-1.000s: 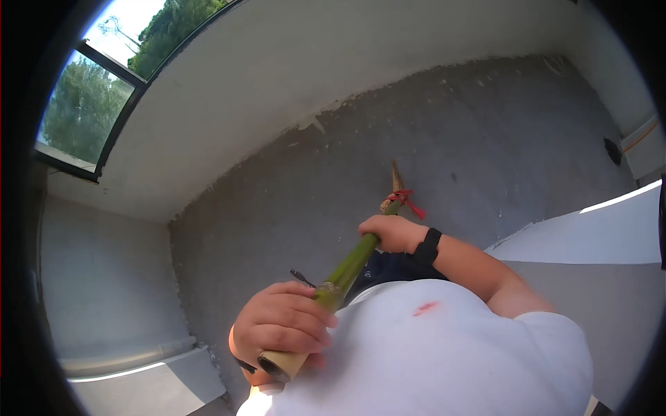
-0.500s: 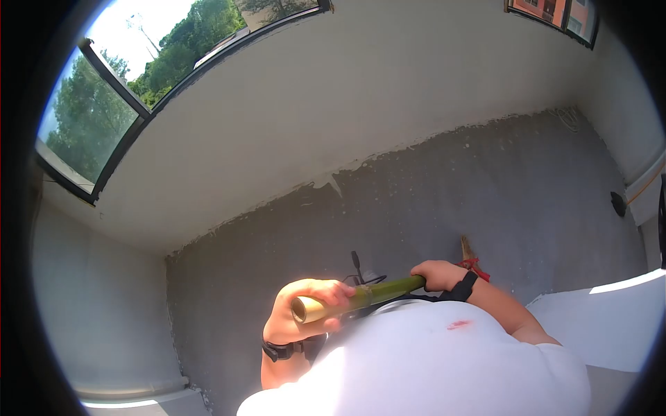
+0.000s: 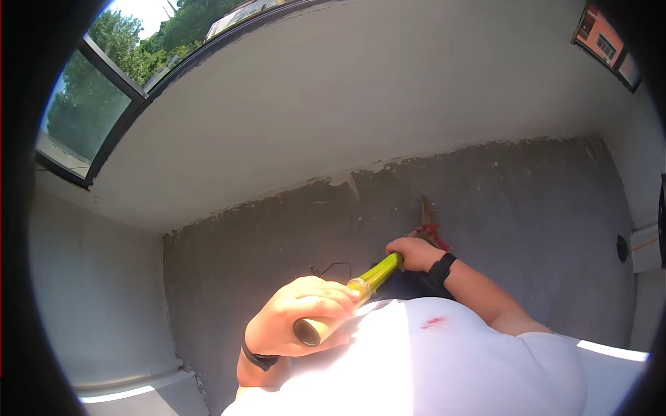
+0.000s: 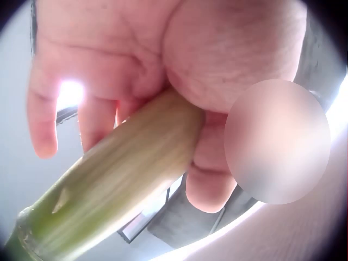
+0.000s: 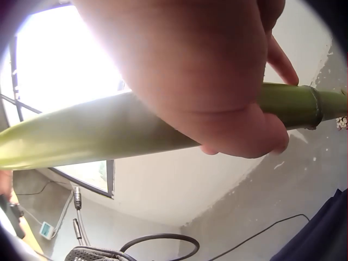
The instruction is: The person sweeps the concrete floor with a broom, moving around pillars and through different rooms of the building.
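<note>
A green bamboo pole slants across the front of the person's body in the head view, its pale hollow end toward the left side. Near that end, the left hand holds it with fingers laid over the top. In the left wrist view, the pale part of the bamboo runs between palm and fingers. Farther along, the right hand grips the pole, thumb wrapped round it in the right wrist view, close to a ringed joint. Beyond this hand, a red strip and a brown pointed piece show at the far end.
Grey floor meets a pale wall with a window at the left. Black cables hang near the body. A small dark object lies by the right wall.
The pole swung nearly level across the body half a second ago, then its far end tipped forward again. Both hands stay on it. The head view has shifted, showing more wall.
</note>
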Tool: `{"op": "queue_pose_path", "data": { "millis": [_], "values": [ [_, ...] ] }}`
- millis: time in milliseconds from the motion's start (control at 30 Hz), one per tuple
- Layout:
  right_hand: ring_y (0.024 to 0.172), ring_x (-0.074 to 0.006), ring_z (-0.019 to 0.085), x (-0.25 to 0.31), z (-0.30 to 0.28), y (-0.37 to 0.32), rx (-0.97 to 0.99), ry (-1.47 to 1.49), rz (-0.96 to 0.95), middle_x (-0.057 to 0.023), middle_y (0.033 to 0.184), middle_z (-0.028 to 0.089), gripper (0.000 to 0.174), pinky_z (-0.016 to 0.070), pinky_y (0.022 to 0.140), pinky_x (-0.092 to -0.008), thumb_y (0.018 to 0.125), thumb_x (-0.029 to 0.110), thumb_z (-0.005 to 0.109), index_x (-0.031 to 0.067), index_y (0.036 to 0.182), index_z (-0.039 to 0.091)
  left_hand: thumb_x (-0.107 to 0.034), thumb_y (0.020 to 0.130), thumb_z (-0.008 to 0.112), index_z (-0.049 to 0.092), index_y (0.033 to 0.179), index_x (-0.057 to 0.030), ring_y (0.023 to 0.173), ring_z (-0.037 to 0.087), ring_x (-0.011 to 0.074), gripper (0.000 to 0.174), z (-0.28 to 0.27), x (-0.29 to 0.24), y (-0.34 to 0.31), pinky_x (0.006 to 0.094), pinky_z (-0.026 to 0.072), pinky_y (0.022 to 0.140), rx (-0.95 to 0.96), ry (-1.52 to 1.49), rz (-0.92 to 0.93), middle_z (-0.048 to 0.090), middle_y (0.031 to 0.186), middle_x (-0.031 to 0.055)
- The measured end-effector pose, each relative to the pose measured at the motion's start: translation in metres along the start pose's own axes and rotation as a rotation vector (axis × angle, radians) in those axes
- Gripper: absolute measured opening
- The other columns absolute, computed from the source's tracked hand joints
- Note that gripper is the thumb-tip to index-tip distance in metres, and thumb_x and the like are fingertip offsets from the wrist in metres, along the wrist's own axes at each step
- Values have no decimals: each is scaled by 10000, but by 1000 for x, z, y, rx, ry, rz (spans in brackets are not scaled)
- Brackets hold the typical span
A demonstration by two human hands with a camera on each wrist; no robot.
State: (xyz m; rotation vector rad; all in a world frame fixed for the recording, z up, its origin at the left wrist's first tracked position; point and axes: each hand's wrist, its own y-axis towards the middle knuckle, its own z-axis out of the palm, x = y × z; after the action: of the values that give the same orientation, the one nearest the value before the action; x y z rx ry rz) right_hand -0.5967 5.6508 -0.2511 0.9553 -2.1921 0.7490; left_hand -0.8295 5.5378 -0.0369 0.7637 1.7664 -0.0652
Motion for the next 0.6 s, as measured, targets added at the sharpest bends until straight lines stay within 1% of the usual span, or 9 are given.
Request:
{"op": "queue_pose_path", "data": {
  "millis": [33,100,133,200,233,333,467,500,600],
  "values": [
    [909,-335,580,1,-4,18,-2,2,-30,-143,906,621,205,456,759,-388,708,38,569,83,905,601,-60,583,789,597,805,-51,898,639,264,294,-4,-2,0,364,473,701,2,82,-2,650,832,80],
    [912,-340,579,4,-11,51,-22,0,-142,-145,911,621,206,458,760,-390,720,39,560,75,920,599,-73,587,791,598,803,-56,906,640,258,290,-14,-6,-1,355,464,690,-49,177,-31,656,841,76],
    [912,-341,579,7,-18,69,30,-21,-182,-144,913,621,213,458,760,-391,720,36,558,76,925,598,-80,589,791,599,802,-59,910,641,255,288,-20,-10,-1,351,459,684,-77,227,-52,659,845,74],
    [913,-342,579,17,-39,107,131,-65,-269,-142,917,621,226,459,761,-392,720,28,553,76,936,598,-103,604,797,608,820,-69,895,649,249,288,-32,-10,1,348,460,683,-223,265,-53,673,849,76],
    [919,-342,580,25,-52,120,178,-88,-311,-142,926,621,252,460,762,-392,712,11,547,80,949,599,-100,605,798,609,819,-63,890,650,253,289,-38,-9,2,347,461,681,-279,257,-62,672,839,82],
    [925,-342,580,28,-88,157,357,-78,-299,-146,930,622,275,460,767,-395,703,10,555,82,963,604,-86,604,796,614,818,-51,884,650,272,283,-48,5,19,354,472,699,-476,201,-101,670,828,95],
    [953,-330,581,-2,-131,213,522,-141,-379,-148,974,623,311,462,807,-397,698,45,565,79,1004,611,-65,595,786,619,806,-45,881,647,300,270,-64,39,63,374,488,764,-759,35,-205,669,834,110],
    [937,-327,585,-12,-138,222,526,-133,-410,-146,958,624,296,463,796,-394,690,50,577,78,982,615,-38,590,772,625,803,-43,881,646,298,259,-71,43,76,387,490,803,-784,40,-266,671,845,107],
    [905,-321,593,-32,-144,262,576,-109,-502,-142,927,624,270,467,774,-386,674,62,606,73,943,621,-40,585,765,634,805,-51,863,650,283,256,-85,60,100,367,490,786,-900,-17,-260,673,833,98]
  ]
}}
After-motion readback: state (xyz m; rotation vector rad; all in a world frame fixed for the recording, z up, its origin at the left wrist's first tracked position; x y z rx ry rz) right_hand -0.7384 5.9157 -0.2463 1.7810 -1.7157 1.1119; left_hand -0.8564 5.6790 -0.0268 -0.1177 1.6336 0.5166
